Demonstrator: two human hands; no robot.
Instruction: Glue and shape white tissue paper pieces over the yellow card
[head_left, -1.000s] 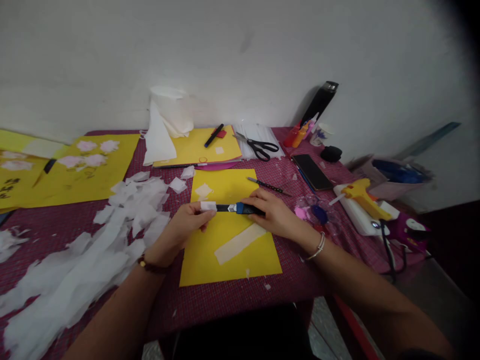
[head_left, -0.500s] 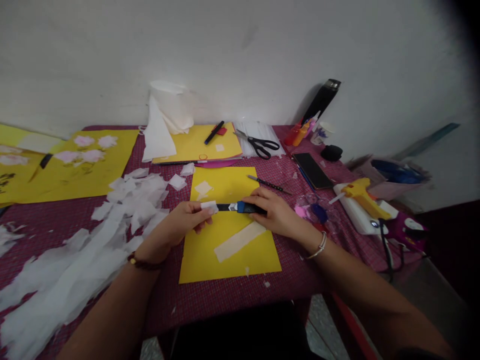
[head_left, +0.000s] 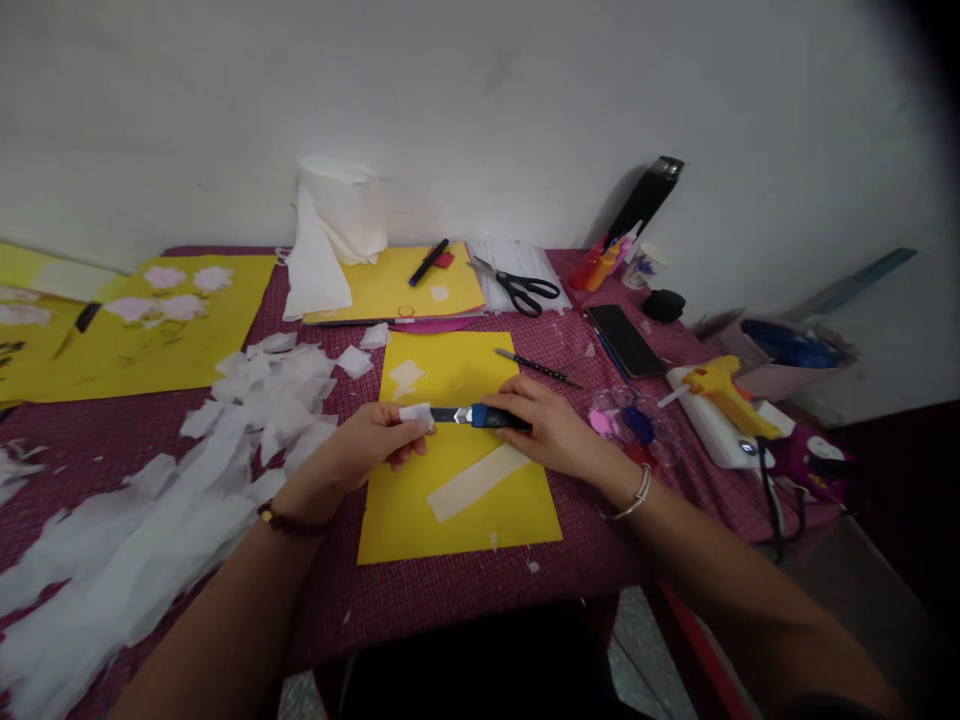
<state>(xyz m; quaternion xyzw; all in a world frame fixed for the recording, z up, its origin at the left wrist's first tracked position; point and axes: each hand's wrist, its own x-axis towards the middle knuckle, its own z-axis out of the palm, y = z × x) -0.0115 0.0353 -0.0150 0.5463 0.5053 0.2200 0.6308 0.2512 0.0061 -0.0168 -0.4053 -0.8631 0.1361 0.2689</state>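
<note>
My left hand [head_left: 381,437] pinches a small folded piece of white paper [head_left: 417,413] between thumb and fingers. In my right hand [head_left: 541,420] is a utility knife [head_left: 491,416] with a blue and black handle, its fingers wrapped over the grip. The knife's blade [head_left: 444,414] points left and meets the white paper; whether it lies inside the fold I cannot tell. Both hands are over a yellow sheet [head_left: 390,530], on which a pale paper strip [head_left: 474,484] and small white squares [head_left: 407,376] lie.
A heap of torn white paper [head_left: 277,390] spreads at the left. Behind are scissors [head_left: 519,286], a black pen [head_left: 429,263] and a tissue roll [head_left: 345,195]. To the right sit a craft knife [head_left: 536,368], phone [head_left: 624,340], paint palette [head_left: 630,425] and yellow glue gun [head_left: 727,395].
Hardly anything differs. The view has shifted very slightly; both hands keep their hold on the paper and the utility knife in nearly the same place.
</note>
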